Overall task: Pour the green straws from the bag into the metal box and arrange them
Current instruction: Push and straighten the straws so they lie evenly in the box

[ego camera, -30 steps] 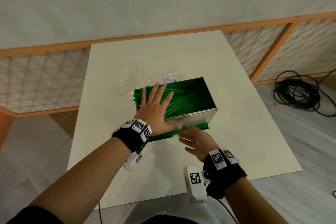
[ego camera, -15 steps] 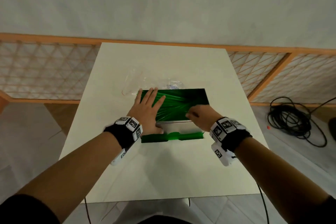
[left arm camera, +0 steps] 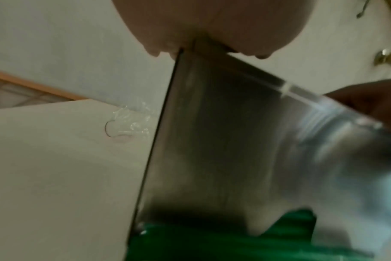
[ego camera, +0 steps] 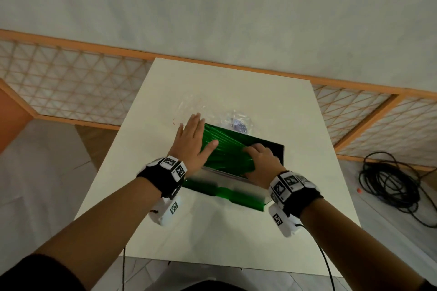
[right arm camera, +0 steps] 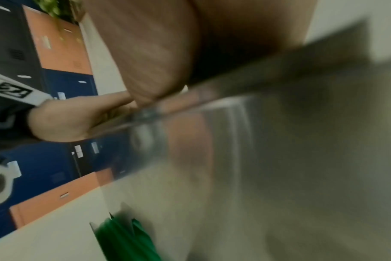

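The metal box point(ego camera: 227, 178) stands mid-table, full of green straws point(ego camera: 224, 151). More green straws point(ego camera: 224, 195) lie on the table against its near wall. My left hand point(ego camera: 191, 142) lies flat with straight fingers over the box's left end. My right hand point(ego camera: 260, 160) reaches over the near rim at the right end, fingers and thumb curled round a bunch of straws. The left wrist view shows the box wall point(left arm camera: 212, 141) and the palm point(left arm camera: 212, 26) on its rim. In the blurred right wrist view, the right palm point(right arm camera: 156, 53) sits above the box point(right arm camera: 279, 159).
The empty clear plastic bag point(ego camera: 212, 113) lies crumpled just behind the box. The white table point(ego camera: 236, 231) has bare surface in front of the box. A wooden lattice fence point(ego camera: 71, 82) runs behind it, and a black cable coil point(ego camera: 390, 182) lies on the floor at the right.
My right hand rose from the straws lying in front of the box, went over the near rim and closed on straws inside. The left hand stayed flat on the left end.
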Demonstrator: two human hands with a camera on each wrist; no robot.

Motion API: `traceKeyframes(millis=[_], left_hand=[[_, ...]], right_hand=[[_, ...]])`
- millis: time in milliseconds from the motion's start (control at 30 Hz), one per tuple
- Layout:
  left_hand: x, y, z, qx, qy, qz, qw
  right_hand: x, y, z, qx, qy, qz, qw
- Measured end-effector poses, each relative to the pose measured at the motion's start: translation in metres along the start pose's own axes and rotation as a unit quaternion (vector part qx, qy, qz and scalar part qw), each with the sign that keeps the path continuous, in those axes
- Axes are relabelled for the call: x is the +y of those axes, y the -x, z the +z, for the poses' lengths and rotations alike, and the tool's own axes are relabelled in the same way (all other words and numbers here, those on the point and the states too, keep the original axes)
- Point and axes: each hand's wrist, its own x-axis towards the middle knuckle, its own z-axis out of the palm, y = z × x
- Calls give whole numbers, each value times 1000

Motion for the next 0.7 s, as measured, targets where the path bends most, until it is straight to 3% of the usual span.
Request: traceKeyframes(millis=[133, 267, 467, 533, 600, 700], left_hand=[[-4, -3, 12, -17, -89, 7, 996], [-7, -3, 14, -3, -92, 18, 996], [-8, 0, 17, 20, -41, 19, 999], [-8, 0, 16, 31, 17, 25, 999], [-9, 0, 14, 45, 152, 12, 987], [-4, 1, 4, 91, 355, -56, 929]], right_hand=[[3, -19, 12, -76, -51, 40, 995], [-2, -20, 10, -49, 60, 49, 996], [-5, -15, 4, -44, 64, 28, 997], [-7, -13, -3, -60, 56, 21, 996], [-9, -11, -9, -72, 45, 16, 996], [-10, -10, -12, -77, 19, 9, 997]])
